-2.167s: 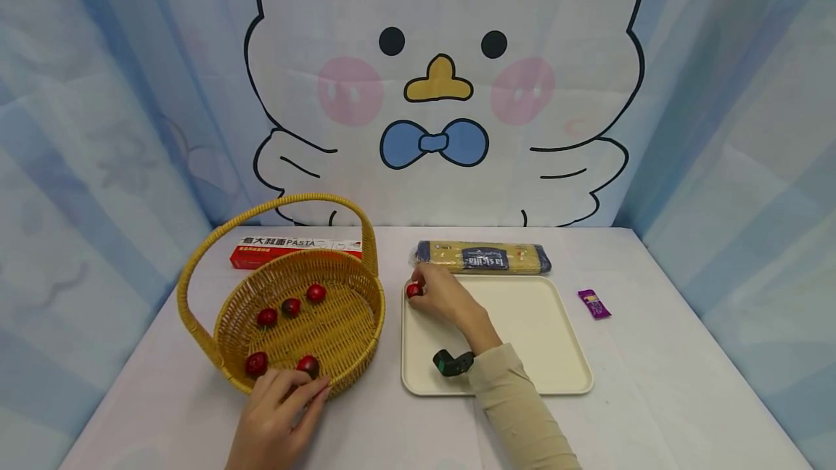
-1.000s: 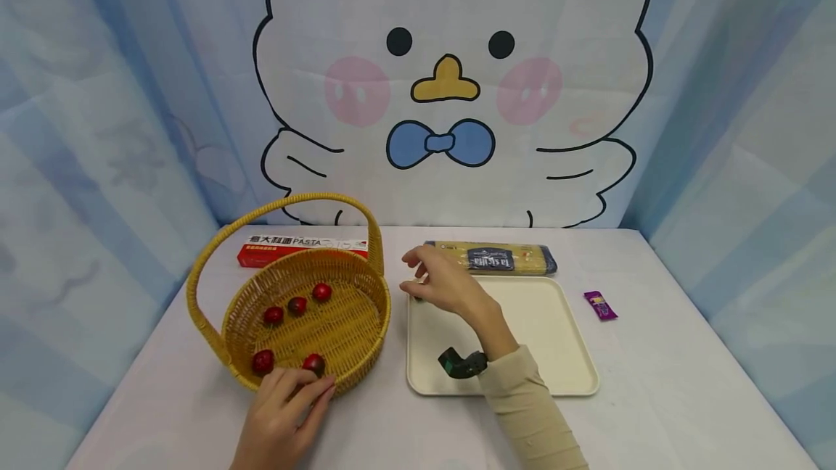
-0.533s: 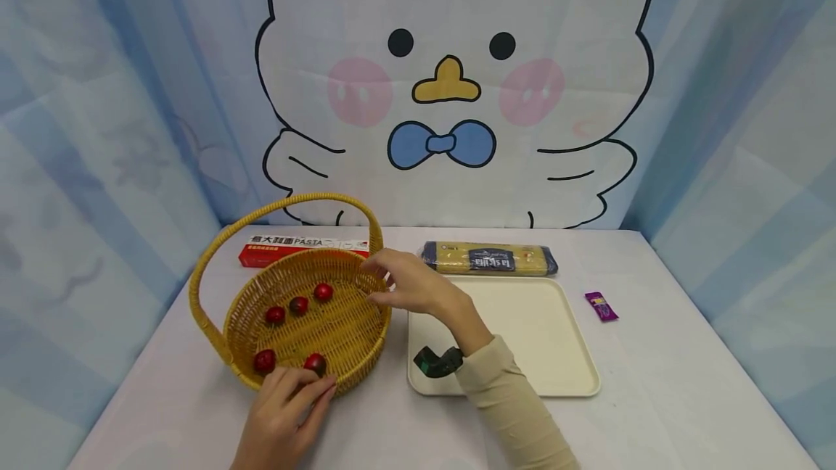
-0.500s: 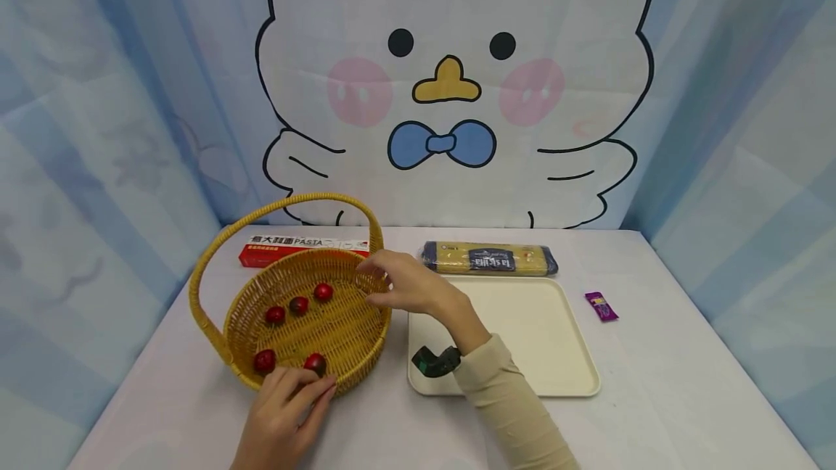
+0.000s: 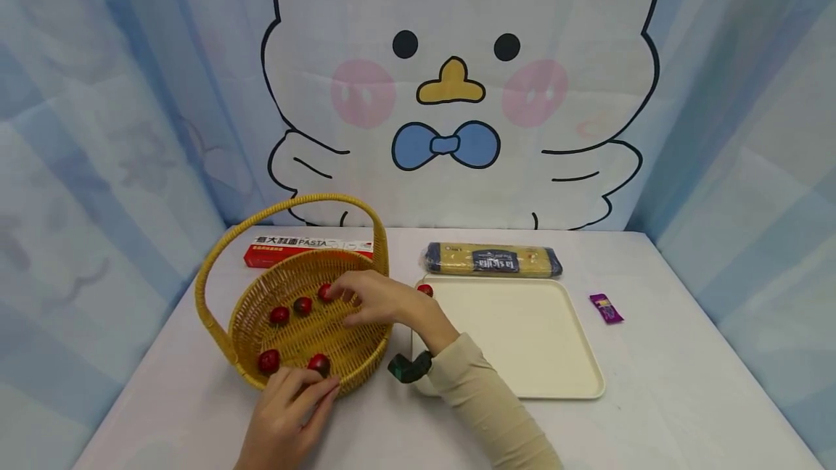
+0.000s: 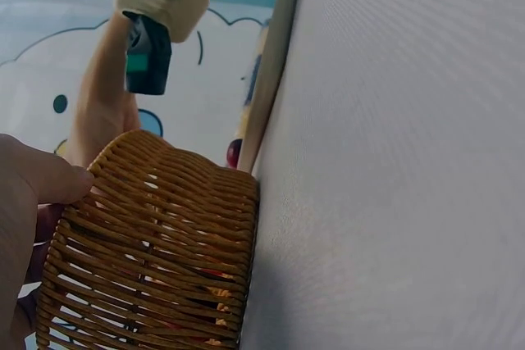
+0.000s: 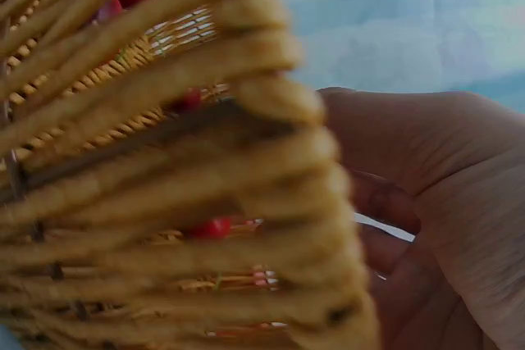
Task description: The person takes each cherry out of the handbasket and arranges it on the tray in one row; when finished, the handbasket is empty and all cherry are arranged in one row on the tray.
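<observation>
My left hand [image 5: 284, 412] pinches the near rim of a yellow wicker basket [image 5: 355, 343]; in the left wrist view its thumb [image 6: 61, 179] lies on that rim. Several red cherries are inside, among them one at the front [image 5: 318, 363] and one at the left [image 5: 268, 361]. My right hand [image 5: 379, 299] reaches over the basket's right side, fingers loosely bent and parted. Its fingertips are at a cherry [image 5: 324, 292] that they partly cover; touch cannot be told. In the right wrist view, the basket wall [image 7: 164, 170] hides the fingertips. Another cherry [image 5: 425, 289] sits at the tray's far left corner.
A cream tray [image 5: 522, 339] lies right of the basket. Behind it is a spaghetti packet [image 5: 493, 260]; a red and white pasta box [image 5: 261, 252] stands behind the basket. A small purple packet [image 5: 606, 308] lies at the right. The basket's tall handle [image 5: 209, 267] arches up.
My right hand let go of a cherry at the tray's far left corner, then moved left into the basket. My left hand stays on the rim. The head view shifted slightly.
</observation>
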A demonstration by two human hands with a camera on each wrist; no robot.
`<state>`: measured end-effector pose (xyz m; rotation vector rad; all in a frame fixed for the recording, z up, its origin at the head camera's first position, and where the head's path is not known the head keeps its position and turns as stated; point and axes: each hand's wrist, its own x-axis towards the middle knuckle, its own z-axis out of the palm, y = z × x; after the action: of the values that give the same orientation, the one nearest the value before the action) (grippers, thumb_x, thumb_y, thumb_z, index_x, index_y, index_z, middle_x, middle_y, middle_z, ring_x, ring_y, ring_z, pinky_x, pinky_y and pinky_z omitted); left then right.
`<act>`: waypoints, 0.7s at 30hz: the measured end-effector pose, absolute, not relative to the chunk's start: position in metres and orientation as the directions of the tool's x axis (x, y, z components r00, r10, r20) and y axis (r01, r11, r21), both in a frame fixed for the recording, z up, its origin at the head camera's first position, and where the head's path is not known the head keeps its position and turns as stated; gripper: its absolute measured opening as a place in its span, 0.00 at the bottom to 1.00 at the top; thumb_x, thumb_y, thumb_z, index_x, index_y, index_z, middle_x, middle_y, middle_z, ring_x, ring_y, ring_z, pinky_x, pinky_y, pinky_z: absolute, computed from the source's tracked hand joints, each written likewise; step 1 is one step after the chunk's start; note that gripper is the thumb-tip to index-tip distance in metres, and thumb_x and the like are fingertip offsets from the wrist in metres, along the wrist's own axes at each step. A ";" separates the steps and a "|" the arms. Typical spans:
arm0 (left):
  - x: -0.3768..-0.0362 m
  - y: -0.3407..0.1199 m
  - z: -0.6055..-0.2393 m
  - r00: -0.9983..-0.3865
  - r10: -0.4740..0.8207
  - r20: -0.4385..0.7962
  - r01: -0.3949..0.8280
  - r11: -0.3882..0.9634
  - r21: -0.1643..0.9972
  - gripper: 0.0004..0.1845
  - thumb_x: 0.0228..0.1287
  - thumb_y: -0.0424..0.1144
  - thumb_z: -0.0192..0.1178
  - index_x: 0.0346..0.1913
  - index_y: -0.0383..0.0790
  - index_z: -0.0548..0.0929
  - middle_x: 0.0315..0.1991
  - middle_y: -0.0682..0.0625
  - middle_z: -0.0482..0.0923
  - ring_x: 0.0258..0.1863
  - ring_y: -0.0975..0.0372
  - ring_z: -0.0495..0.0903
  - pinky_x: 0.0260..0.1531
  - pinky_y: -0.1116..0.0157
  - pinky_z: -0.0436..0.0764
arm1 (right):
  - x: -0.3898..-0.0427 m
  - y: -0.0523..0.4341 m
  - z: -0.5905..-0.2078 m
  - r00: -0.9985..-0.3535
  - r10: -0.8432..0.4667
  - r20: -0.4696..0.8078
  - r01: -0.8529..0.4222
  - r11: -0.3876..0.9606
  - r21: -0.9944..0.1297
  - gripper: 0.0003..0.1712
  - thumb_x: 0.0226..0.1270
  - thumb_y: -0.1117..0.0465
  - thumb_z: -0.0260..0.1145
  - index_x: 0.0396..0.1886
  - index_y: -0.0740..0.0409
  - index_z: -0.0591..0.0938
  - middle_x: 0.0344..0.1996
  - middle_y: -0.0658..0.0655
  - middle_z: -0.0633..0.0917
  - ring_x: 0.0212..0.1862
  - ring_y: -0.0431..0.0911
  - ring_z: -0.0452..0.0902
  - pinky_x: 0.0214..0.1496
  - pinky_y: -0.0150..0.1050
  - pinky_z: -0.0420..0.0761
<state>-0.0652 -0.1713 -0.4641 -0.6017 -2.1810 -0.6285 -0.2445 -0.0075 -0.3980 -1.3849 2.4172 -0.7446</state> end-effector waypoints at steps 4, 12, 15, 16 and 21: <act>-0.064 -0.171 -0.464 -0.597 0.215 0.773 0.591 0.769 0.243 0.27 0.78 0.54 0.48 0.35 0.41 0.92 0.31 0.55 0.79 0.32 0.63 0.71 0.38 0.70 0.68 | -0.243 -0.018 -0.405 -0.492 -0.870 0.004 -0.737 0.415 -0.533 0.26 0.64 0.58 0.74 0.61 0.55 0.80 0.58 0.52 0.83 0.56 0.44 0.80 0.57 0.28 0.79; -0.065 -0.172 -0.465 -0.592 0.218 0.776 0.596 0.767 0.239 0.28 0.78 0.54 0.47 0.35 0.40 0.91 0.32 0.55 0.78 0.32 0.64 0.71 0.38 0.70 0.68 | -0.235 -0.034 -0.412 -0.454 -0.890 -0.050 -0.753 0.413 -0.512 0.25 0.64 0.57 0.74 0.61 0.53 0.81 0.56 0.50 0.84 0.54 0.40 0.79 0.55 0.26 0.77; -0.065 -0.172 -0.465 -0.589 0.221 0.778 0.597 0.768 0.233 0.28 0.78 0.54 0.46 0.35 0.40 0.91 0.32 0.55 0.78 0.32 0.64 0.71 0.38 0.70 0.67 | -0.232 -0.039 -0.416 -0.437 -0.897 -0.064 -0.762 0.407 -0.503 0.25 0.64 0.57 0.74 0.60 0.52 0.81 0.56 0.48 0.84 0.54 0.38 0.79 0.57 0.25 0.77; -0.065 -0.172 -0.465 -0.588 0.222 0.778 0.597 0.768 0.232 0.28 0.78 0.54 0.46 0.34 0.40 0.91 0.32 0.55 0.78 0.32 0.64 0.71 0.38 0.70 0.67 | -0.231 -0.041 -0.418 -0.432 -0.899 -0.069 -0.765 0.406 -0.500 0.25 0.63 0.57 0.74 0.60 0.52 0.82 0.56 0.48 0.84 0.55 0.38 0.79 0.57 0.25 0.76; -0.065 -0.172 -0.465 -0.591 0.219 0.776 0.593 0.770 0.234 0.29 0.78 0.54 0.46 0.34 0.40 0.91 0.31 0.55 0.78 0.33 0.64 0.71 0.38 0.70 0.67 | -0.228 -0.047 -0.424 -0.408 -0.905 -0.123 -0.758 0.411 -0.506 0.26 0.61 0.56 0.76 0.59 0.49 0.82 0.55 0.45 0.84 0.52 0.35 0.79 0.55 0.24 0.77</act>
<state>-0.0650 -0.1722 -0.4653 -0.6027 -2.1864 -0.6182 -0.2282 -0.0467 -0.4240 -1.4268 2.2933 -0.5316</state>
